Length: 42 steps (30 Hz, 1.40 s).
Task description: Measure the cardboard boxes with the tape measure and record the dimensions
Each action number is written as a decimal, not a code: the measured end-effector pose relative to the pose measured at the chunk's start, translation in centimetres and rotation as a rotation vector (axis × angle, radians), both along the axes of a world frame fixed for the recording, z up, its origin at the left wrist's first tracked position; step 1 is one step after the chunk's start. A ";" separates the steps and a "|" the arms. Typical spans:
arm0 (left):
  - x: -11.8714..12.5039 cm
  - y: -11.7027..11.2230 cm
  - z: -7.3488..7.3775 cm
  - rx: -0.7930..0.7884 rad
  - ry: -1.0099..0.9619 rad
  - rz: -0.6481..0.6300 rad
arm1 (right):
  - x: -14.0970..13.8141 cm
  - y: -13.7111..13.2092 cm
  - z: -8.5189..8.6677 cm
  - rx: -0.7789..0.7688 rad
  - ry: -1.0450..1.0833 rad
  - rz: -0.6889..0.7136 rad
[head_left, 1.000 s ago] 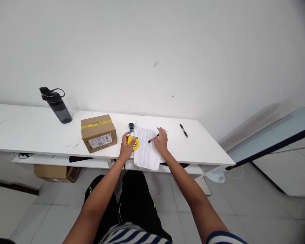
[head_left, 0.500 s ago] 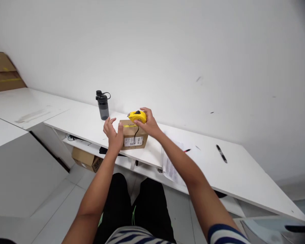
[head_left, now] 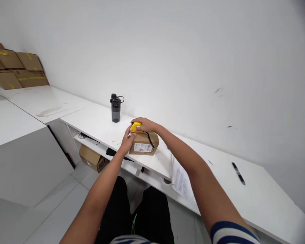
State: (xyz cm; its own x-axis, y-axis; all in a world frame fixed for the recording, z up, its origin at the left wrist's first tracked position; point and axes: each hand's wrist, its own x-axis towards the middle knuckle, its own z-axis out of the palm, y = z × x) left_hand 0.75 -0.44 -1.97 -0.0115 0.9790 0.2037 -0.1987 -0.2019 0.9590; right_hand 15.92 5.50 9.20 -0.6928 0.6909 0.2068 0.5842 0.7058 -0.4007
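Note:
A yellow tape measure (head_left: 136,127) with a black wrist strap (head_left: 149,139) is in my right hand (head_left: 145,124), fingers wrapped over its top. It sits at the left end of the top of a small cardboard box (head_left: 142,137), and the strap hangs down the box's front over a white label (head_left: 143,147). My left hand (head_left: 127,142) is at the box's left top corner, its thumb and fingers drawn together against the front of the tape measure. What lies between those fingers is hidden. No pulled-out tape can be made out.
On the white desk (head_left: 96,113) a dark water bottle (head_left: 115,110) stands behind the box. Printed papers (head_left: 181,181) lie to the right, partly under my right forearm, with a black pen (head_left: 238,173) further right. Stacked cartons (head_left: 30,77) stand far left; an open carton (head_left: 91,157) sits below.
The tape measure has moved to the box's left end, close to my left hand. The yellow tape that lay across the box top no longer shows. My left fingers have closed in. The view has shifted left.

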 end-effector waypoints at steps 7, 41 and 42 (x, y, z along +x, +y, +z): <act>-0.1 0.2 -0.1 0.035 0.122 0.141 | 5.0 -1.6 0.2 0.056 -0.128 -0.097; 3.1 -4.3 1.5 -0.086 0.316 0.288 | 3.3 -3.5 -0.7 0.146 0.188 -0.377; 3.2 -3.8 1.6 -0.074 0.313 0.246 | 3.5 -3.9 -0.6 0.162 0.166 -0.385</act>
State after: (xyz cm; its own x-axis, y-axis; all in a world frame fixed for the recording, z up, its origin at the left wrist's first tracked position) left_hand 3.97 -4.20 -0.37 -0.1957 0.9669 0.1640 0.1506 -0.1356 0.9792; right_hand 19.46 1.62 8.59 -0.3396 0.8412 0.4207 0.7536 0.5110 -0.4135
